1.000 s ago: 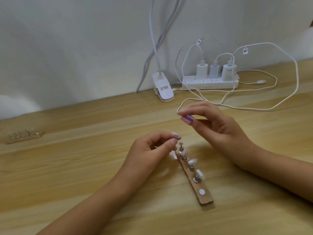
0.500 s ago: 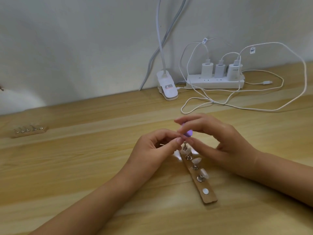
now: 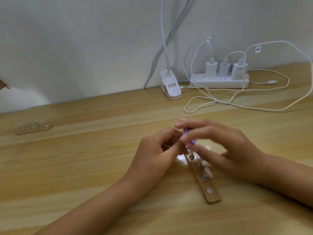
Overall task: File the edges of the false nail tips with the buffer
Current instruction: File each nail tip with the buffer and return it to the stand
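The purple buffer (image 3: 188,135) is pinched between the thumb and fingers of the right hand (image 3: 223,148). It is blurred, and its long axis seems to run from far to near with a slight lean to the right. The left hand (image 3: 160,150) is curled just to the left of it, fingertips closed on a thin pin (image 3: 166,146). The tip that pin presumably carries sits where the two hands meet and is too smeared to make out. Buffer and left fingertips look to be touching or very nearly so, and any filing stroke would depend on that contact, so the right hand is probably the one doing the moving. Just near of both hands lies a wooden strip (image 3: 211,195) on the table (image 3: 84,167), angled from far-left to near-right, with one false nail tip (image 3: 208,172) standing on it.
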Tool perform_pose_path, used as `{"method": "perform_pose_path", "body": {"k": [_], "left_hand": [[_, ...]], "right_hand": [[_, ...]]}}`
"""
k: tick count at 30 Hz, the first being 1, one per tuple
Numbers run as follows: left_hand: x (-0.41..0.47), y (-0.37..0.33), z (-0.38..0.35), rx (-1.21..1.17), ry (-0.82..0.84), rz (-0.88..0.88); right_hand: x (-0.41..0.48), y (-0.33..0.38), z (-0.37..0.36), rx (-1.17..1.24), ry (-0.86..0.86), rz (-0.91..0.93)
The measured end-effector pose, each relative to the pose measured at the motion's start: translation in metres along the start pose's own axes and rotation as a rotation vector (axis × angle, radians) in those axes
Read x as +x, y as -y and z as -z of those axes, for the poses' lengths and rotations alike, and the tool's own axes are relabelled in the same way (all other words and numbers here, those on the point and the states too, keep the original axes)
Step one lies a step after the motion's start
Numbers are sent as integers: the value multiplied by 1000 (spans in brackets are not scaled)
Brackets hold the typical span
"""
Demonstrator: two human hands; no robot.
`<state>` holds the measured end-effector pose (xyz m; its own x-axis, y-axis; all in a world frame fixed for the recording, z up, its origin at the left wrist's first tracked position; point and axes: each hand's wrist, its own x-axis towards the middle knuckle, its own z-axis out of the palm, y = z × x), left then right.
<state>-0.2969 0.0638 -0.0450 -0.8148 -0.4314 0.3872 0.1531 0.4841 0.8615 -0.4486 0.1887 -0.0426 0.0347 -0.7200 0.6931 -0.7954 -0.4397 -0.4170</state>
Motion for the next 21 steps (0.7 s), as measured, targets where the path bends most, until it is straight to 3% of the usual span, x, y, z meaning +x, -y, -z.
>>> {"method": "perform_pose_path", "body": {"k": [5,8,12,21], "left_hand": [[-2,-1,0,22,-25,-52],[-1,-2,0,29,-38,-67],[-1,-3,0,76,-45,-77],[-2,-4,-1,107,-29,-115]], "right_hand": [[4,-1,4,25,-52,-40],[2,2,0,38,-14,46],[3,-1,2,170,-57,-104],[1,-4,4,261,-55,-103]]}}
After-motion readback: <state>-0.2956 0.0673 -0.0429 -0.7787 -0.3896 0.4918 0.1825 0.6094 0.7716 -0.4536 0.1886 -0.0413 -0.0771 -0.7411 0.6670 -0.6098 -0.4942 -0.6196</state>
